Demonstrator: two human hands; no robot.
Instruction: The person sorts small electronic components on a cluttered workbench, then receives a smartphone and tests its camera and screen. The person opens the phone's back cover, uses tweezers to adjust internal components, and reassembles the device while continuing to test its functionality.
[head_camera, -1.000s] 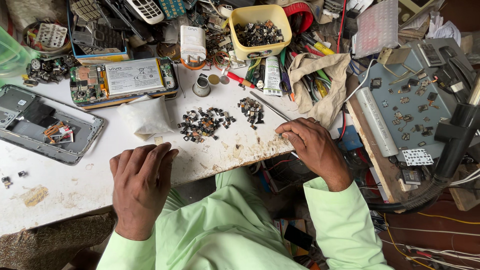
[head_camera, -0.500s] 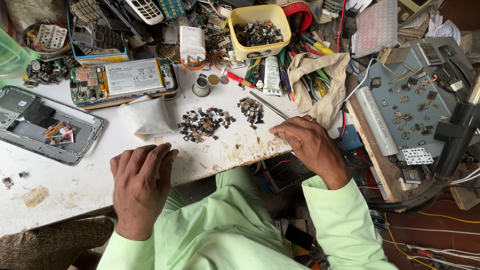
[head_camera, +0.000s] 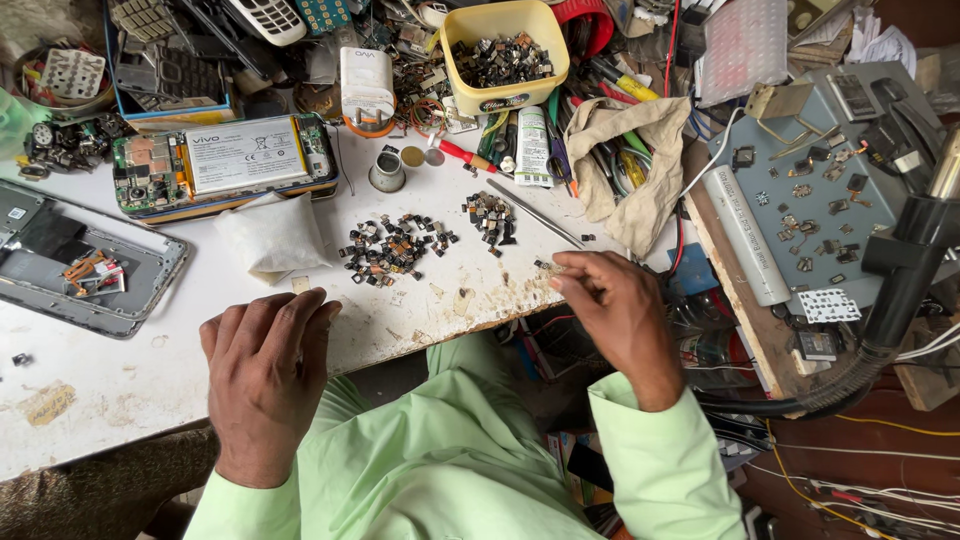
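Since a moment ago nothing has shifted: my left hand (head_camera: 265, 370) lies flat, empty, on the white bench (head_camera: 150, 350), right hand (head_camera: 615, 310) pinching near small dark metal parts (head_camera: 395, 248).

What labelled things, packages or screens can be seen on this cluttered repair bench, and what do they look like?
Phone battery label: white rectangle with dark print, inside the opened phone at upper left.
Charger plug: white block with grey marking, top centre.
Tube: white and green, lying below the yellow tub.
Tub's label: small dark oval on its front wall.
No lit screens show.
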